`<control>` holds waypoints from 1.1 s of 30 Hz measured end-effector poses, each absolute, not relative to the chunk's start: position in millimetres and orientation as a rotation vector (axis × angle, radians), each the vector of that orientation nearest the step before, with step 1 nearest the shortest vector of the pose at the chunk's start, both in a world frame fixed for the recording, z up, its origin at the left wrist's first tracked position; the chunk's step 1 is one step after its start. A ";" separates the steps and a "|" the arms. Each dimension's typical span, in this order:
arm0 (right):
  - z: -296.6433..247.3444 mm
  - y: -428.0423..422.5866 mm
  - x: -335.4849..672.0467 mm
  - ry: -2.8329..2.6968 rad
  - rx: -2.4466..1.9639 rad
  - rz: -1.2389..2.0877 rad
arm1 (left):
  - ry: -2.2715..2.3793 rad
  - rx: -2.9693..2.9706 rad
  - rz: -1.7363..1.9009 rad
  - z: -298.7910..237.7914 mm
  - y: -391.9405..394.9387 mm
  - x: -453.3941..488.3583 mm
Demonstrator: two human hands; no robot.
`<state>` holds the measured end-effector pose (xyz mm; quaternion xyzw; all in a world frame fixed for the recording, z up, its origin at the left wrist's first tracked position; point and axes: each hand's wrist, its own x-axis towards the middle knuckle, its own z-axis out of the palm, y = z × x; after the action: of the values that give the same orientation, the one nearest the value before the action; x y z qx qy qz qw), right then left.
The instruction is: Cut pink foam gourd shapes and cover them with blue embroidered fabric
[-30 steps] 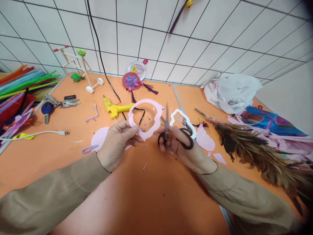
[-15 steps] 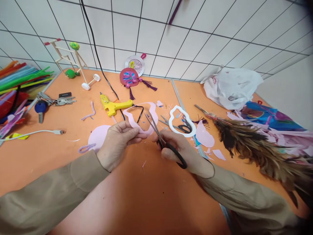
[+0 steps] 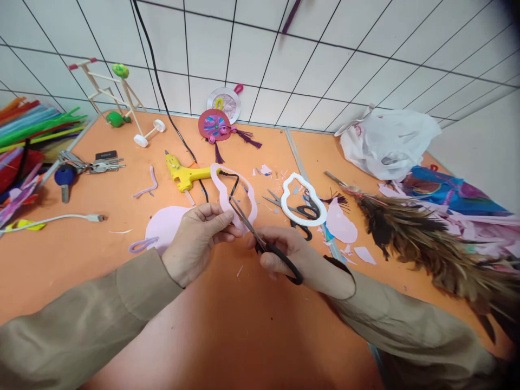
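Observation:
My left hand (image 3: 195, 241) pinches the lower edge of a pink foam outline (image 3: 233, 195), a gourd-shaped ring held up over the orange table (image 3: 122, 238). My right hand (image 3: 292, 257) grips black-handled scissors (image 3: 264, 244), its fingers through the loops. The blades point up and left into the pink outline, close to my left fingertips. A pink foam disc (image 3: 166, 225) lies flat behind my left hand.
A yellow glue gun (image 3: 184, 173) with a black cord lies beyond the hands. A white gourd outline (image 3: 303, 197) and second scissors (image 3: 284, 206) sit to the right, then a feather duster (image 3: 426, 238) and a plastic bag (image 3: 388, 143). Keys (image 3: 87, 165), pipe cleaners (image 3: 36, 127) and a cable (image 3: 57, 219) lie left.
The scissors have swung from pointing straight up to leaning left into the pink outline. The outline has turned edge-on and narrower. My right hand has dropped and moved left.

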<state>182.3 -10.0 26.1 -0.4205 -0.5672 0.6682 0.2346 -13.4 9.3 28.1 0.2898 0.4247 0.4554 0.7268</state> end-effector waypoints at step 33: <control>19.1 -10.4 180.1 -1.471 -1.172 1.865 | 0.895 0.626 0.979 21.9 9.4 -14.8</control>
<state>180.1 -10.4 19.1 -0.4292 -0.5385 0.6828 0.2441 -14.8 9.4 21.9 0.2857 0.4085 0.4466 0.7430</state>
